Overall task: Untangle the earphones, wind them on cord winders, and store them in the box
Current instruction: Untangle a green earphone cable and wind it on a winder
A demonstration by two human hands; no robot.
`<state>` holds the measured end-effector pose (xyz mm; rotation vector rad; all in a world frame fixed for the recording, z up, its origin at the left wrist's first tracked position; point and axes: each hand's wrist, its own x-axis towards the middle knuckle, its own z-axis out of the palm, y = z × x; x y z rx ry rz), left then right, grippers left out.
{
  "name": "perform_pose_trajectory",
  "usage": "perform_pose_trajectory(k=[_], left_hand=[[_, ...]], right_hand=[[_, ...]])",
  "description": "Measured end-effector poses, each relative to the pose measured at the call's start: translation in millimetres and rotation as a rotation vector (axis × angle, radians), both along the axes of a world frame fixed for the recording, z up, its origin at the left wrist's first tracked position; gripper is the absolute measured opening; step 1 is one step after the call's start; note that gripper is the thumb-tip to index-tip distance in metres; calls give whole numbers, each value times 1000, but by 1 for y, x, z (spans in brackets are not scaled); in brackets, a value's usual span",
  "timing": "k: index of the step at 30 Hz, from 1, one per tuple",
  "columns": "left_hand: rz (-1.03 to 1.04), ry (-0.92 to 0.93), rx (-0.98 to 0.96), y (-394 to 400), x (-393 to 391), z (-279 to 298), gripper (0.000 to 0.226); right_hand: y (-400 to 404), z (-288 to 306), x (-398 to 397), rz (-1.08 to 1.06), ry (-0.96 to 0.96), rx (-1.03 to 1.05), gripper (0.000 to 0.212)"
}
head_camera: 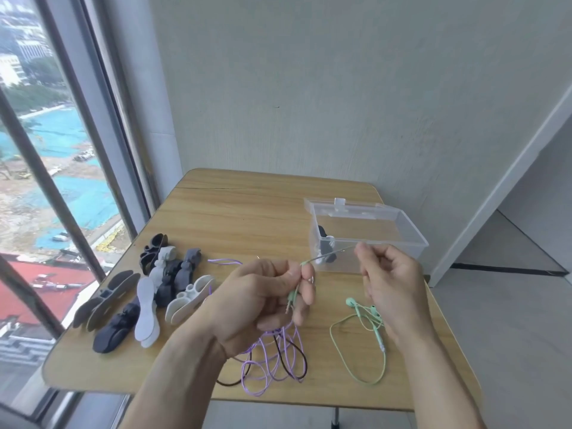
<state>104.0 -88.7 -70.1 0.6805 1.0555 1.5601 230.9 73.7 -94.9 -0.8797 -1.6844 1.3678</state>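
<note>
— Why are both hands up off the counter like that?

— To draw the green earphones out straight, I'd say. The left hand has its fingers curled round the plug end of the green cord, the plug hanging just below the fingers. The right hand pinches the same cord further along, so a short stretch runs taut between the two, in front of the box.

— And the rest of the green cord?

— It lies on the counter under the right hand, the buds beside a loose loop. It looks free of the other cords, set a little to the right of them.

— Which others?

— The purple cord and a dark cord, looped over each other below the left hand. They appear tangled yet, so that part seems not yet done.

— What are the things on the left for?

— The cord winders, a heap of grey, white and dark ones, near the window side. Probably kept within the left hand's reach for the winding step.

— And the box is open?

— Lid back, at the far right of the counter. Something dark already sits inside it, likely a wound set, though I cannot tell for sure.
</note>
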Motion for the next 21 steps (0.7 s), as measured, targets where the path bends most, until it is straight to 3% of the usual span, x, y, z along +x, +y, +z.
perform_pose_trajectory(k=[3,6,10,14,16,19,21], left_hand=[[142,-192,97,6,8,5,14],[362,-145,188,9,7,4,13],[521,427,20,13,3,-12,22],[309,937,-143,12,5,-22,24],[153,895,-147,10,7,-17,26],[73,659,-184,8,4,-10,26],[18,662,-245,6,1,-9,30]], right_hand=[[-6,-1,-2,118,-170,100,20],[-14,1,-3,378,-307,123,20],[-27,8,-2,723,-340,59,17],[-23,16,3,736,-178,-22,13],[-16,16,6,650,-124,-9,17],[-12,16,9,580,-127,16,18],[-10,14,9,550,-141,21,20]])
